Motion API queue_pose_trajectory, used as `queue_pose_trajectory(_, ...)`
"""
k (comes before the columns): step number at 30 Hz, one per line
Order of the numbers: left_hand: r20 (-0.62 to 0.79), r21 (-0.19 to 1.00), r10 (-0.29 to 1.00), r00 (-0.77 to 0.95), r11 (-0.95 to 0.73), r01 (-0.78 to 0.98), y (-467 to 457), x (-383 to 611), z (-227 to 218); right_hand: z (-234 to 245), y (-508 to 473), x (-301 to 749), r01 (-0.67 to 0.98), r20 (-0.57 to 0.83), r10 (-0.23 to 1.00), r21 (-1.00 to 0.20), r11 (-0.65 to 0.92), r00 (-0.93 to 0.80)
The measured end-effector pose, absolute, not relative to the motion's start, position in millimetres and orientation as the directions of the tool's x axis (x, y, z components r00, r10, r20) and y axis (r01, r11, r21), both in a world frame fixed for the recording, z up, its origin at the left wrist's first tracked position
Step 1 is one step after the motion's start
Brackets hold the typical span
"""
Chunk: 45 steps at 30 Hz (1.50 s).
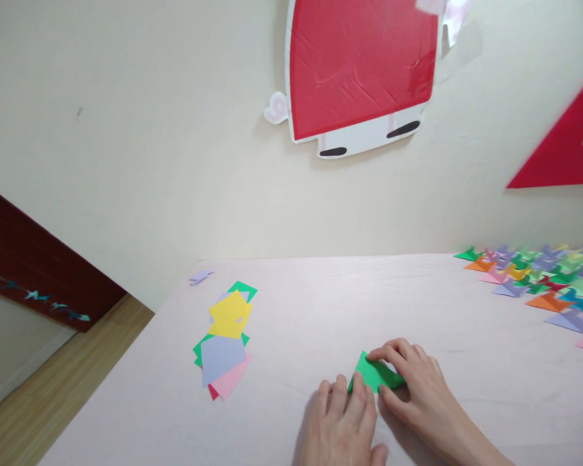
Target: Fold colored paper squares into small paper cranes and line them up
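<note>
A folded piece of green origami paper [373,374] lies near the table's front, between my two hands. My left hand [342,421] rests palm down, fingers stretched out, with its fingertips at the paper's left edge. My right hand [412,382] spans the paper's right side. Its index fingertip is on the upper edge and its thumb at the lower edge, and the paper's right tip runs under the hand. What lies beneath the palm is hidden.
Loose coloured sheets, with a yellow sheet [230,314] and a lilac sheet [222,359] on top, overlap at the left. A small lilac folded piece [201,277] sits at the back left corner. Rows of folded paper figures [554,278] stand at right. The table [140,388] meets the wall.
</note>
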<state>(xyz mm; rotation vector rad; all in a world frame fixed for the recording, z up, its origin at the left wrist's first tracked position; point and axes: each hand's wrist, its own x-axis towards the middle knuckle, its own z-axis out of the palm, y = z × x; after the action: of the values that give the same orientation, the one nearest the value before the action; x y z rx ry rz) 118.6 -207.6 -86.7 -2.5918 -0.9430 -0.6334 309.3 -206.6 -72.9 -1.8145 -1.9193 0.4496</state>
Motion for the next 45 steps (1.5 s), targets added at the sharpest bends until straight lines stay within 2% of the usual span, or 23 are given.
queue_pose_trajectory(8, 0.495, -0.116, 0.534, 0.685, -0.741, 0.661, -208.0, 115.7, -86.6, -80.4, -210.5, 343.4, 0.816, 0.119, 0.993, -0.575, 0.063, 0.007)
queue_pose_trajectory(15, 0.510, -0.121, 0.518, 0.687, -0.748, 0.653, -208.1, 116.2, -91.4, -79.6, -211.7, 343.7, 0.726, 0.124, 0.992, -0.685, 0.066, 0.026)
queue_pose_trajectory(21, 0.478, -0.110, 0.523, 0.706, -0.761, 0.639, -207.4, 114.7, -95.9, -78.2, -211.6, 312.1, 0.755, 0.133, 0.991, -0.647, 0.109, -0.029)
queue_pose_trajectory(26, 0.446, -0.077, 0.610, 0.654, -0.702, 0.708, -210.0, 102.9, -91.8, -75.4, -210.1, 316.0, 0.737, 0.100, 0.994, -0.668, 0.100, -0.043)
queue_pose_trajectory(33, 0.359, -0.159, 0.632, 0.686, -0.683, 0.713, -210.6, 67.4, -73.0, -70.6, -210.8, 318.2, 0.726, 0.058, 0.997, -0.684, 0.075, -0.049)
queue_pose_trajectory(37, 0.373, -0.157, 0.636, 0.676, -0.674, 0.721, -210.9, 60.0, -85.1, -70.1, -211.9, 319.4, 0.723, 0.066, 0.996, -0.685, 0.090, -0.061)
queue_pose_trajectory(40, 0.379, -0.081, 0.636, 0.672, -0.701, 0.709, -210.5, 63.1, -98.4, -68.6, -210.4, 317.7, 0.752, 0.069, 0.994, -0.649, 0.111, -0.088)
queue_pose_trajectory(45, 0.279, 0.242, 0.692, 0.666, -0.722, 0.649, -207.2, 84.2, -97.3, -62.3, -200.8, 308.9, 0.775, 0.156, 0.964, -0.573, 0.267, -0.216)
